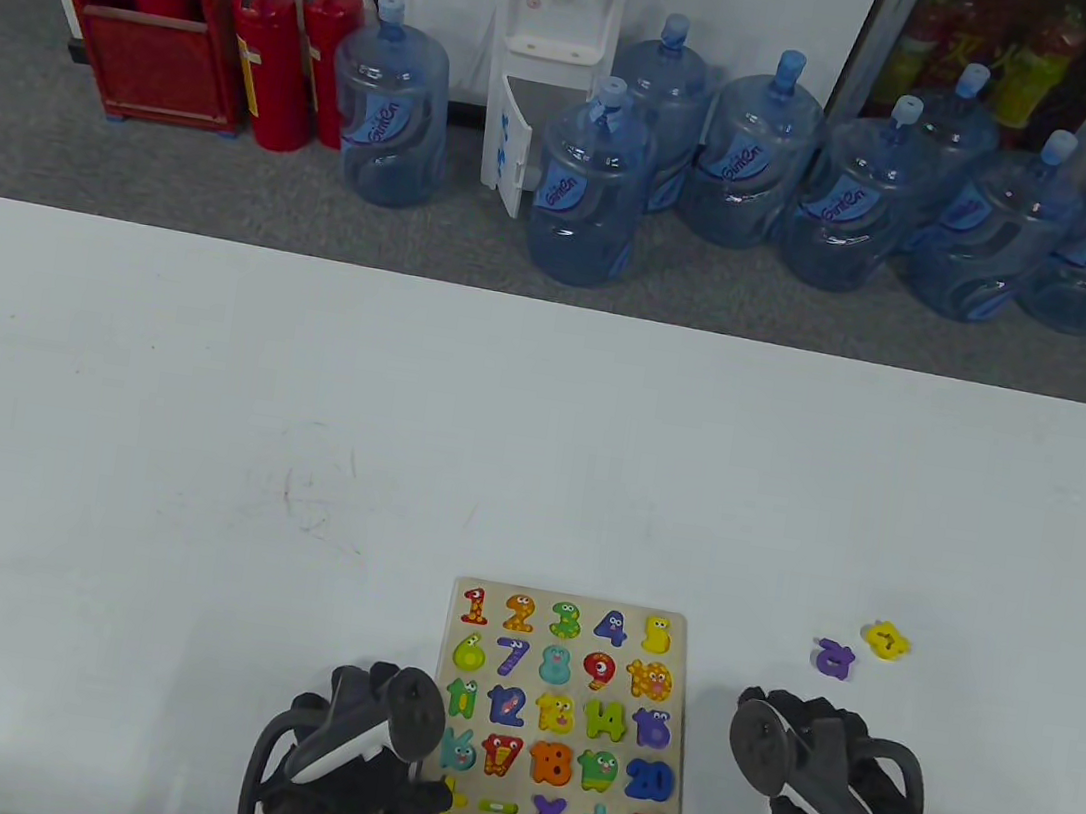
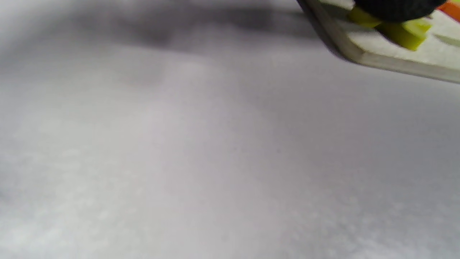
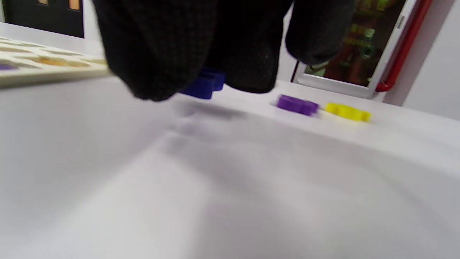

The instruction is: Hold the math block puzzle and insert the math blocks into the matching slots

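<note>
White bench (image 1: 201, 399): puzzle board (image 1: 677, 749) bottom centre. Left hand (image 1: 351, 764) presses its lower-left corner. Right hand (image 1: 815, 768), just right of the board, pinches a blue block (image 3: 203, 85). Purple block (image 1: 834, 658) and yellow block (image 1: 886, 639) lie upper right, nearer the right hand.

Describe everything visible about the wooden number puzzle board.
The square, pale wooden number puzzle board lies flat on the white table, near its front edge. It carries colourful number pieces 1 to 20 in four rows, with a bottom row of math signs. The board looks thin, with a light plywood-like edge. The left hand rests fingers on its near-left corner, over a yellow-green piece. The right hand is apart from it, to its right.
</note>
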`<state>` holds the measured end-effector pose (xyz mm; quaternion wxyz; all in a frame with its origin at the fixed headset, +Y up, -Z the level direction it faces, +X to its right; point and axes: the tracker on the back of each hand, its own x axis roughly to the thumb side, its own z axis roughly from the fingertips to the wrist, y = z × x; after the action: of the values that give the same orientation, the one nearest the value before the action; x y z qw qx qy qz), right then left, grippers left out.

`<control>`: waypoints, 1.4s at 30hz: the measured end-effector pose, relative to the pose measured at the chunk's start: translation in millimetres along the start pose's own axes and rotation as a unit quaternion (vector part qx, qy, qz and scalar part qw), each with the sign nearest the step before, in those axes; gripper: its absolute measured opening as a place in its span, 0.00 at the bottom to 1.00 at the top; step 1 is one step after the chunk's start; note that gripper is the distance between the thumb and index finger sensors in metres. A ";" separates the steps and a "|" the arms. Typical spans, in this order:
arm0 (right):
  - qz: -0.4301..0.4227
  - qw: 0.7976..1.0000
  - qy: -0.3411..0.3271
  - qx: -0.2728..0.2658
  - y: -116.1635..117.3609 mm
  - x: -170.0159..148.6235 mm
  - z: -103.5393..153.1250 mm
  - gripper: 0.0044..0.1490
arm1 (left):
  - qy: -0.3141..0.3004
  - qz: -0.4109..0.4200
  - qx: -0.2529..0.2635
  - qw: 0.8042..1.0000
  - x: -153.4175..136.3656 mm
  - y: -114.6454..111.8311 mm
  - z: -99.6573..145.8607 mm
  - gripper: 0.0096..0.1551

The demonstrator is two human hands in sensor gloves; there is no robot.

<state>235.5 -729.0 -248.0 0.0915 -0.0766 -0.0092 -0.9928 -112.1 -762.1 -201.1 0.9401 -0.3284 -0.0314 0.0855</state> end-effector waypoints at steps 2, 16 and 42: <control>-0.013 1.000 -0.019 -0.007 -6.8 10.9 -1.0 0.41 | 0.000 0.000 0.000 1.000 -0.1 0.1 0.0 0.57; -0.015 0.993 -0.112 -0.032 -31.6 106.3 -12.4 0.41 | 0.001 0.000 -0.001 1.000 -0.4 1.6 -0.7 0.57; -0.010 0.987 -0.157 0.003 -42.1 211.3 -28.0 0.40 | 0.000 -0.003 0.000 1.000 -0.4 2.0 -0.9 0.57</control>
<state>18.3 -726.6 -243.3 0.0794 -0.2315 -0.0276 -0.9692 -112.7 -761.3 -203.1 0.9404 -0.3281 -0.0326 0.0832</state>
